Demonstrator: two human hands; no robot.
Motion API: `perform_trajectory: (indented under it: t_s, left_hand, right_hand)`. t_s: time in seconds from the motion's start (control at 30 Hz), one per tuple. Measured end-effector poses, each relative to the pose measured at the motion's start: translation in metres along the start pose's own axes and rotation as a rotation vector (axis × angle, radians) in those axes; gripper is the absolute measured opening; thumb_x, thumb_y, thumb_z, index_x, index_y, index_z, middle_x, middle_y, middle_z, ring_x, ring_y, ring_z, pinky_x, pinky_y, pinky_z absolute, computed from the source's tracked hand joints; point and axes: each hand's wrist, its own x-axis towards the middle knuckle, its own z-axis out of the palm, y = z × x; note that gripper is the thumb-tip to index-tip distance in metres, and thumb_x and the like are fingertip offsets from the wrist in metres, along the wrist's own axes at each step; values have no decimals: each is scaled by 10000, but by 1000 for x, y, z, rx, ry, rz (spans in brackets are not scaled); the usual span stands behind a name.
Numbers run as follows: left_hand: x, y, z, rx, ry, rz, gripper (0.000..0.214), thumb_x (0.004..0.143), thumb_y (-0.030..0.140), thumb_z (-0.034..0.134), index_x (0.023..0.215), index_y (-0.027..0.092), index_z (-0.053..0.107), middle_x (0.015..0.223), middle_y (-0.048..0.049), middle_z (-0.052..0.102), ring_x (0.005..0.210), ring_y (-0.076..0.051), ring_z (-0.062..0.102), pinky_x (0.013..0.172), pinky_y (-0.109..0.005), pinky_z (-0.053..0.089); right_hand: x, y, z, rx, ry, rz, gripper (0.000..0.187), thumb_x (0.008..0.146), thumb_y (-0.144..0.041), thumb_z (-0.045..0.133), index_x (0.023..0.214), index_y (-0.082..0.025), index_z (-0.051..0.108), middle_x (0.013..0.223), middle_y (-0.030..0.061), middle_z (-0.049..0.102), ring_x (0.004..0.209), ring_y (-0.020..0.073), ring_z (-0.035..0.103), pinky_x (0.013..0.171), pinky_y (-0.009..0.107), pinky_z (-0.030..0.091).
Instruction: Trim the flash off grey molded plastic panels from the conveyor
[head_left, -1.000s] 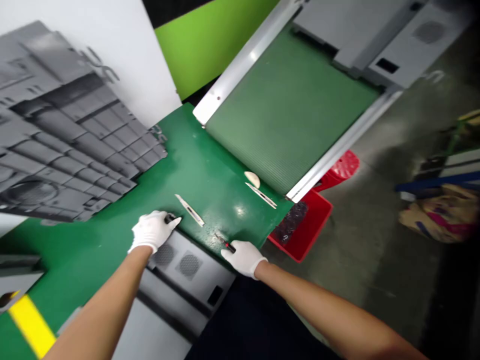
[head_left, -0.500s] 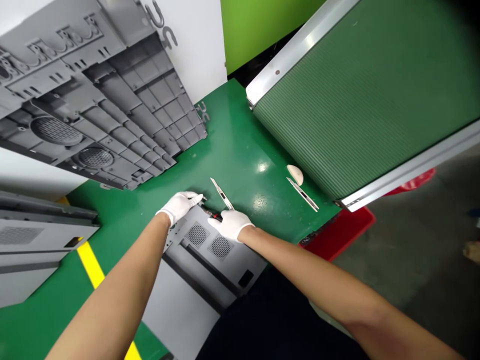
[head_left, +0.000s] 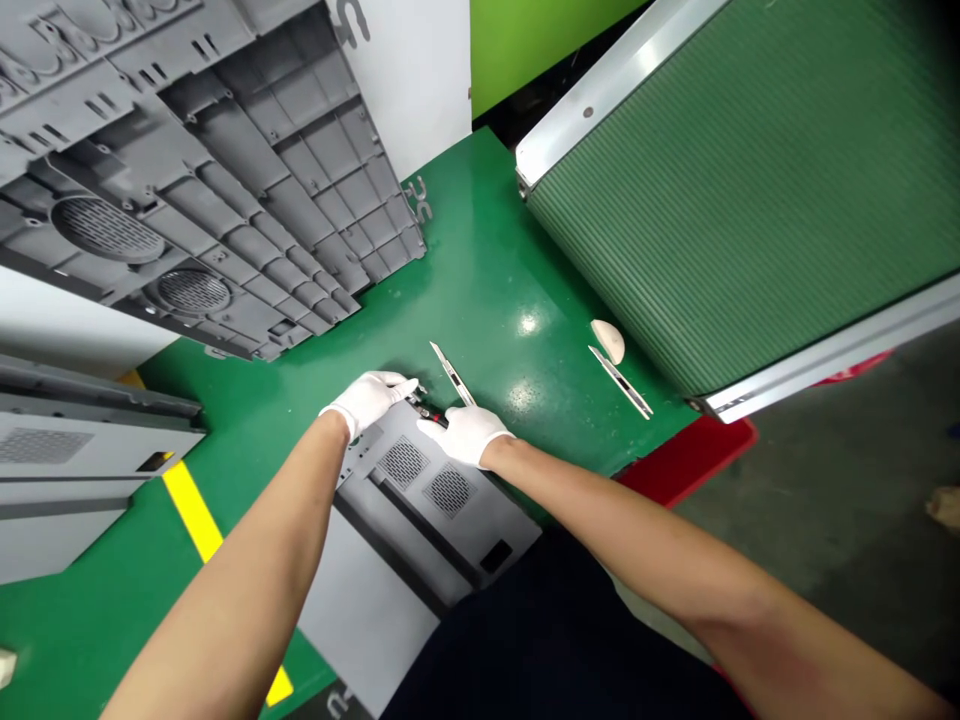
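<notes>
A grey plastic panel [head_left: 420,500] with two round grilles lies at the near edge of the green table [head_left: 480,300]. My left hand [head_left: 367,398], in a white glove, rests on the panel's far corner with its fingers closed on the edge. My right hand [head_left: 466,434], also gloved, is shut on a small red-and-black tool [head_left: 433,414] whose tip meets that same corner. Just beyond the hands lies a slim metal blade [head_left: 452,373].
A large grey moulded housing [head_left: 187,190] leans at the back left. A green ribbed conveyor [head_left: 735,170] runs off to the right, with a second metal blade [head_left: 621,383] and a white lump [head_left: 609,340] beside it. A red bin [head_left: 690,455] sits below the table edge. Grey panels [head_left: 67,470] are stacked at left.
My right hand carried the red-and-black tool leftward from the table edge to the panel's corner, meeting the left hand. The view swung left and closer.
</notes>
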Motion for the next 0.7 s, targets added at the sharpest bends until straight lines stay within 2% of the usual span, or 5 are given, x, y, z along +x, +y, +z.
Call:
perform_trajectory:
  t_s: [0.1, 0.17, 0.33, 0.5, 0.7]
  left_hand:
    - [-3, 2, 5, -32, -19, -6, 547, 719, 663, 630, 967, 188, 740, 922, -41, 727, 805, -194, 578, 757, -303, 459]
    - [-4, 2, 8, -26, -33, -10, 544, 712, 661, 643, 972, 194, 739, 949, -41, 734, 845, -205, 589, 789, -306, 458]
    - [-2, 5, 10, 12, -49, 28, 523, 719, 660, 634, 926, 192, 741, 903, -32, 730, 818, -201, 585, 779, -312, 452]
    - [-7, 23, 13, 74, -42, 11, 472, 710, 602, 663, 893, 174, 741, 841, -39, 713, 742, -178, 555, 722, -312, 437]
    - [-21, 28, 11, -8, -21, 19, 506, 671, 630, 691, 890, 177, 746, 857, -40, 721, 751, -174, 563, 702, -290, 448]
  right_hand:
    - [-6, -1, 6, 0, 5, 17, 871, 848, -815, 191, 1043, -132, 695, 1005, 209, 720, 964, 328, 679, 814, 405, 501]
    - [-11, -1, 11, -5, 15, 22, 853, 870, -789, 184, 1041, -127, 693, 994, 211, 721, 961, 325, 680, 820, 403, 496]
    - [-17, 6, 11, -51, 60, -1, 836, 892, -761, 172, 1037, -121, 690, 969, 211, 720, 946, 323, 684, 815, 397, 494]
    - [-24, 19, -2, -115, 64, -38, 869, 870, -794, 160, 1023, -121, 687, 1015, 217, 710, 969, 320, 673, 826, 392, 485]
    - [-38, 12, 6, 41, 68, -6, 873, 848, -816, 84, 1036, -181, 654, 1008, 169, 720, 937, 305, 683, 779, 391, 502]
